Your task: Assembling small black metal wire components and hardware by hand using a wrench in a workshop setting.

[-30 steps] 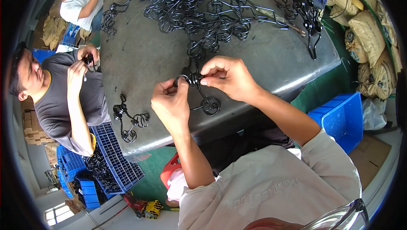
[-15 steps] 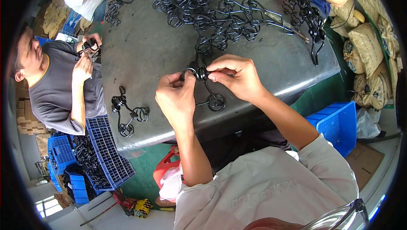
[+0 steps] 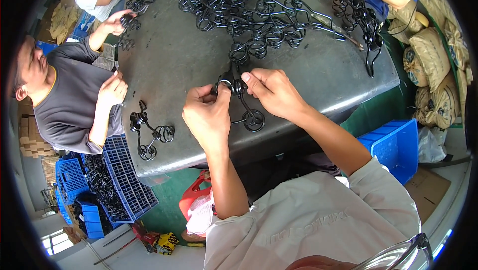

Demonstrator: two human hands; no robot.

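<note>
At the centre of the frame both of the person's hands meet over a black wire piece (image 3: 245,105) that lies at the near edge of the grey surface (image 3: 179,61). The left hand (image 3: 206,115) has its grip pressed together on the upper end of the wire piece, thumb and fingers curled round it. The right hand (image 3: 271,91) pinches the same upper end from the other side, thumb tip up against the left hand's fingers. Below the hands the wire piece runs down to a small coiled loop that rests on the surface just beside the right wrist.

Above the hands, in the upper middle of the frame, a tangled heap of wire pieces (image 3: 249,16) spreads across the surface, its nearest coils close to the fingers. At the left of the surface, near its edge, a separate wire piece (image 3: 149,133) lies by itself, well apart from the hands.

At the left of the frame a co-worker in a dark grey shirt (image 3: 69,106) sits against the surface with one hand raised. A blue crate (image 3: 393,143) stands on the floor at the right, under the surface's edge, and a dark blue slatted crate (image 3: 124,180) sits at the lower left.
</note>
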